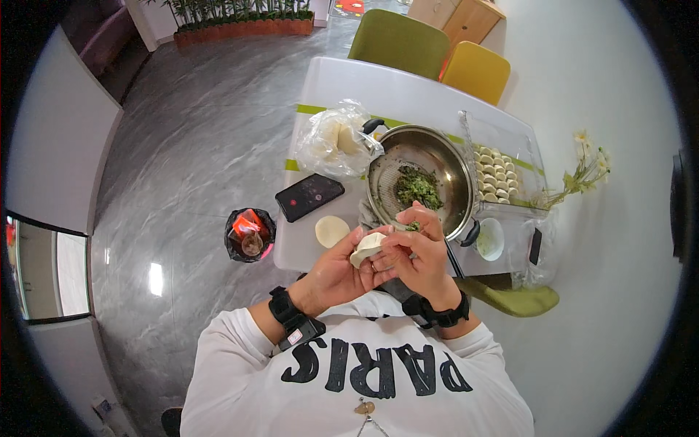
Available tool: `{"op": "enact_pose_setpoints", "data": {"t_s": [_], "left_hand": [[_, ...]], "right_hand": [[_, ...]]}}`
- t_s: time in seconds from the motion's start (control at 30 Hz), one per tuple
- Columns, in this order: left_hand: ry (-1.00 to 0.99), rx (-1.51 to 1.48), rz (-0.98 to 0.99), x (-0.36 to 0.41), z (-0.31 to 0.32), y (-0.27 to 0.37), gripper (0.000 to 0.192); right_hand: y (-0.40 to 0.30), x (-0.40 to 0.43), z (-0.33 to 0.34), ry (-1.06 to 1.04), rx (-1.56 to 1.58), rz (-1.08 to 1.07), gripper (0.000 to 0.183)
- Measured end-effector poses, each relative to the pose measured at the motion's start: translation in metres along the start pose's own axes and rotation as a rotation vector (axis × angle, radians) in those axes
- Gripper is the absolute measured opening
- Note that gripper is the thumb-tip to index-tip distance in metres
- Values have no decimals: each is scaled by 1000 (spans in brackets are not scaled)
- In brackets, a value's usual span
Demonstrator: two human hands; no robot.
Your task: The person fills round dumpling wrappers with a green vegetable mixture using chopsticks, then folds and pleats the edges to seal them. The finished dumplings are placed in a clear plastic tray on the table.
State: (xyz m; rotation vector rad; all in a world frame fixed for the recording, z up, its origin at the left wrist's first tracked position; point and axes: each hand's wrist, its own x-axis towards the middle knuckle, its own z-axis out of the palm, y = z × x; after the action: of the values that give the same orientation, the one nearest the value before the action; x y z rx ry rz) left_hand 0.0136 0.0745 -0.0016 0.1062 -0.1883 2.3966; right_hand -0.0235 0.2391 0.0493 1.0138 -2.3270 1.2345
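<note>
A folded, pale dumpling (pixel 367 249) rests in my left hand (pixel 341 271), its edge between thumb and fingers. From the other side my right hand (pixel 419 254) pinches the dumpling's upper right end. A flat round dough wrapper (pixel 332 231) lies on the table to the left of my hands. Just beyond them stands a wide steel pan (pixel 448 145) with chopped green filling (pixel 419 185) in it. My right hand overlaps the pan's near rim and hides part of it. A dark utensil handle (pixel 454 259) shows beside my right wrist.
On the white table (pixel 393 82) are a plastic bag of dough (pixel 338 139), a black phone (pixel 309 197), a white bowl (pixel 490 240) and a clear box (pixel 527 142) with several rows of dumplings (pixel 495 175). A black-lined bin (pixel 249 235) stands left of the table. Artificial flowers (pixel 581 169) lean at the right.
</note>
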Motion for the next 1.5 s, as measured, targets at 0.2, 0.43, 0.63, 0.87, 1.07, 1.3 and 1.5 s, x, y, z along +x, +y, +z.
{"op": "enact_pose_setpoints", "data": {"t_s": [0.2, 0.43, 0.63, 0.87, 1.07, 1.3, 1.5], "left_hand": [[191, 64, 8, -4, 0, 6, 52], [185, 2, -3, 2, 12, 11, 50], [161, -53, -83, 6, -5, 13, 49], [215, 19, -144, 11, 5, 17, 51], [176, -1, -143, 10, -8, 14, 52], [279, 64, -134, 14, -4, 8, 53], [308, 102, -152, 15, -2, 7, 53]], "right_hand": [[-8, 5, 6, 49, 16, 103, 21], [-3, -3, 13, 110, 0, 121, 19], [2, -9, 11, 163, -51, 91, 23], [-2, -8, 4, 135, 36, 231, 23], [10, -17, 7, 92, 77, 176, 19], [16, -22, 1, 104, 179, 190, 17], [18, -22, -10, 43, 169, 237, 15]]}}
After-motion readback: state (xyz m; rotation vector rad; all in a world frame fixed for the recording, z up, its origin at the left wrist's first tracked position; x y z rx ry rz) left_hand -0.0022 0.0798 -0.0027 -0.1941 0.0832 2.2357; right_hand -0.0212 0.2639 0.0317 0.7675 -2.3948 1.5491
